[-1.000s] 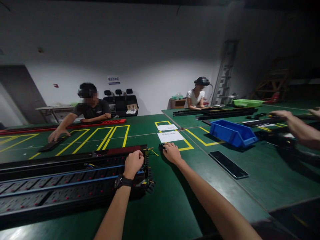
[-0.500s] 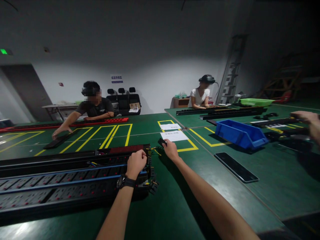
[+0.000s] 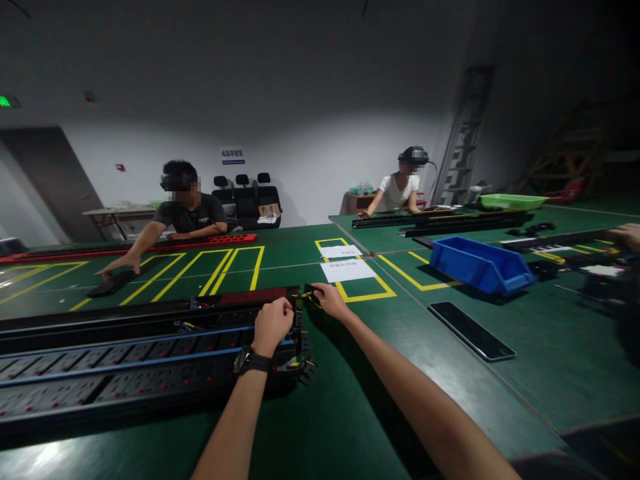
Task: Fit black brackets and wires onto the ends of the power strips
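Note:
A long black panel assembly [image 3: 150,373] with blue strips and red dots lies across the left side of the green table. My left hand [image 3: 273,327], with a watch on its wrist, rests closed on the assembly near its right end; what its curled fingers hold, if anything, is hidden. Just beyond that end, my right hand [image 3: 329,301] pinches a small black piece [image 3: 310,289]. Yellow-and-black wires [image 3: 307,295] run between this piece and the assembly's end. Its exact kind cannot be made out.
A smartphone-like black slab [image 3: 471,331] and a blue bin [image 3: 480,265] are on the right. White paper sheets [image 3: 347,270] lie ahead. One co-worker [image 3: 190,210] reaches toward a dark piece [image 3: 111,285]; another person [image 3: 400,190] sits by black rails. A further hand [image 3: 627,237] shows at far right.
My right hand has moved left with the small black piece, closer to the assembly's end. My left hand stays in place. The hand at far right has drawn back toward the edge.

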A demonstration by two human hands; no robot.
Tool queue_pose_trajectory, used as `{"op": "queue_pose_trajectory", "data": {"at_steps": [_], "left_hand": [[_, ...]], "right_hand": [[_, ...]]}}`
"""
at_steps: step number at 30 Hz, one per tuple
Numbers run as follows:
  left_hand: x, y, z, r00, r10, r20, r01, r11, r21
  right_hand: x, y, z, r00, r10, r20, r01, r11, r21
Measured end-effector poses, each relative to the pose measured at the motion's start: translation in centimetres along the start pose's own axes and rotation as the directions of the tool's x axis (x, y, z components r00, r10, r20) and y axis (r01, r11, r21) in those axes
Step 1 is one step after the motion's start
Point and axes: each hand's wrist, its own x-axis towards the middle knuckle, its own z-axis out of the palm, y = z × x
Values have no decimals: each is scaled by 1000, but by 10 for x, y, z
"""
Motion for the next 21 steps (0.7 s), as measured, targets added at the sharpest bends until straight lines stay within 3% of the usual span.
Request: {"op": "queue_pose_trajectory", "data": {"at_steps": [7,21], "left_hand": [[0,-1,1,1000,13,-3,-13,1000,0],[-1,-1,1,1000,2,7,-2,1000,-15]], "right_hand": [[-3,-3,-4,1000,6,10,-7,1000,26],[-6,-15,-11,989,145,-35,-145,989,-4]]}}
